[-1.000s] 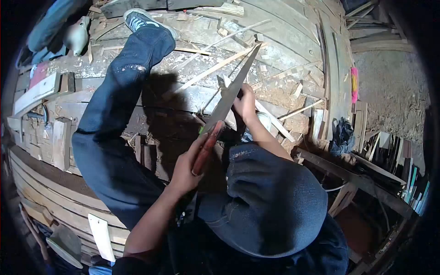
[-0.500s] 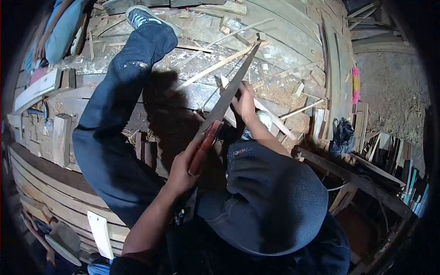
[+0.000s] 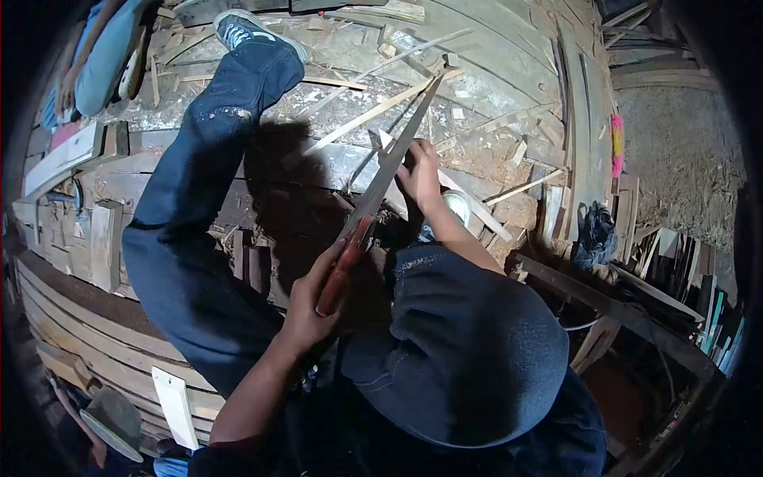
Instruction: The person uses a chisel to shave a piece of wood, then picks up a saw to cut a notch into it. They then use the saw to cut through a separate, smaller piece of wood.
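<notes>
A handsaw (image 3: 395,161) with a long steel blade and a red-brown handle slants across the middle of the view, its tip pointing away from me. My left hand (image 3: 310,296) is wrapped round the handle. Beside the blade, on its right, my right hand (image 3: 421,171) is closed over a pale wooden strip (image 3: 486,216). One pointed end of the strip shows left of the blade; the fingers hide its middle. Where blade and strip meet is partly hidden. A round tin (image 3: 456,205) stands close to my right wrist.
Wood offcuts and a long thin lath (image 3: 373,113) lie on the plank floor (image 3: 509,48). My outstretched leg (image 3: 183,183) is at left. Another person's leg (image 3: 107,63) shows upper left, and a person's arm lower left. A black plastic bag (image 3: 594,237) sits at right.
The saw and my left hand have shifted slightly back toward my body. My right hand stays almost where it was.
</notes>
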Demonstrator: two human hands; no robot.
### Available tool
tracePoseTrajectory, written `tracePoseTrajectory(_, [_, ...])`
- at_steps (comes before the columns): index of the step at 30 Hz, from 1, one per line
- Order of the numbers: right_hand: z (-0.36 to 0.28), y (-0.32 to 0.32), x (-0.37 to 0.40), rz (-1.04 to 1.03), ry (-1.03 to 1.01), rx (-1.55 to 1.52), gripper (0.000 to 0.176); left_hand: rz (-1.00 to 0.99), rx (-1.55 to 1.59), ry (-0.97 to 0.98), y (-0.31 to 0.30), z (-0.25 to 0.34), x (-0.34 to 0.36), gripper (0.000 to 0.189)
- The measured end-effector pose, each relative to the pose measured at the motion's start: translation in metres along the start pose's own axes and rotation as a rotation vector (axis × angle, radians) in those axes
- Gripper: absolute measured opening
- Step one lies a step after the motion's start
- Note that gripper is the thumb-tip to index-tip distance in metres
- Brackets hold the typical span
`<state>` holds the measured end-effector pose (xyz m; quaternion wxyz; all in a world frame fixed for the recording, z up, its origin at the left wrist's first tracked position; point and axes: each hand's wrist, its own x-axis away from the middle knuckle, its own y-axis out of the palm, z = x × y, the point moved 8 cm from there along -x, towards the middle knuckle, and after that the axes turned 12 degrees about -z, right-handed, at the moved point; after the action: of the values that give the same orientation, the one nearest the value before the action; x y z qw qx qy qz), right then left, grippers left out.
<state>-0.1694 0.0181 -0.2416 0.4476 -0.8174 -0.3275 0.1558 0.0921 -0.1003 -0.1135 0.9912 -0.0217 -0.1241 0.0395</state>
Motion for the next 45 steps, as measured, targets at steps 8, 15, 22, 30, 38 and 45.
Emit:
tracePoseTrajectory(8, [-0.003, -0.003, -0.001, 0.000, 0.006, 0.006, 0.042, -0.009, -0.025, -0.008, 0.002, 0.014, -0.004, 0.055])
tracePoseTrajectory(15, [-0.007, -0.005, 0.001, 0.039, -0.047, -0.042, 0.038, -0.003, -0.006, -0.132, -0.010, 0.046, 0.028, 0.056])
tracePoseTrajectory(22, [-0.014, -0.012, 0.003, 0.020, 0.022, -0.044, 0.036, 0.086, 0.077, -0.133, -0.038, 0.091, 0.035, 0.055])
tracePoseTrajectory(30, [-0.003, -0.011, 0.004, 0.109, 0.007, -0.084, 0.036, 0.029, -0.014, -0.158, -0.031, 0.110, 0.050, 0.058])
tracePoseTrajectory(38, [0.004, -0.001, 0.003, 0.046, 0.068, -0.036, 0.041, 0.064, -0.195, -0.252, -0.026, 0.122, 0.070, 0.055])
tracePoseTrajectory(45, [0.003, 0.000, 0.003, 0.027, 0.093, -0.015, 0.040, 0.101, -0.418, -0.287, -0.026, 0.132, 0.085, 0.057])
